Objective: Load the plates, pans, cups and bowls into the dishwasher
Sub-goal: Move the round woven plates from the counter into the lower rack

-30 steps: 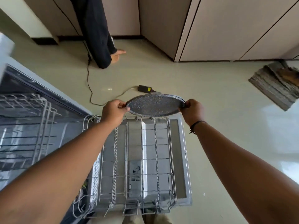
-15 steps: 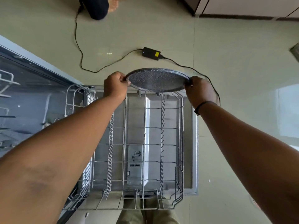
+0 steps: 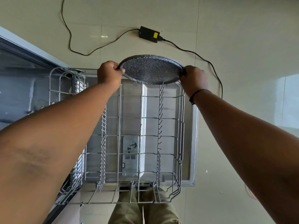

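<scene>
A round dark speckled plate (image 3: 151, 69) is held at the far end of the pulled-out wire dishwasher rack (image 3: 182, 130). My left hand (image 3: 110, 74) grips its left rim and my right hand (image 3: 195, 78) grips its right rim. The plate is tilted, its lower edge down among the far tines of the rack. The rack holds no other dishes. It sits over the lowered dishwasher door (image 3: 195, 143).
The open dishwasher tub (image 3: 24, 88) lies to the left. A black power adapter (image 3: 149, 34) with its cable (image 3: 208, 62) lies on the tiled floor beyond the rack. My legs show under the near edge of the rack.
The view has tipped downward over the rack. The plate, still in both hands, has come lower until its bottom edge reaches the far tines.
</scene>
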